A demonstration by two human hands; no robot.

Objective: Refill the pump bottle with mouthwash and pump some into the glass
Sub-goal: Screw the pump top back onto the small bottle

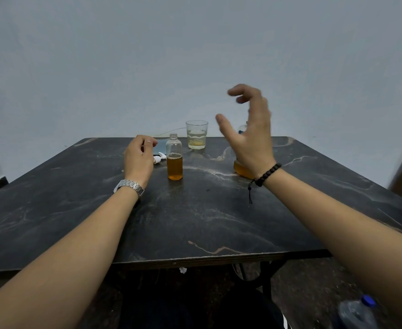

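Mouthwash bottle (241, 170) mostly hidden behind raised right hand (250, 134).

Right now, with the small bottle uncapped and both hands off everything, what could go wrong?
1. The small bottle stands open and about half full between both hands; a knock could tip and spill it.
2. The right hand hides most of the mouthwash bottle; its fingers could bump it while closing.
3. The pump head lies loose beside the left hand and could be nudged away.
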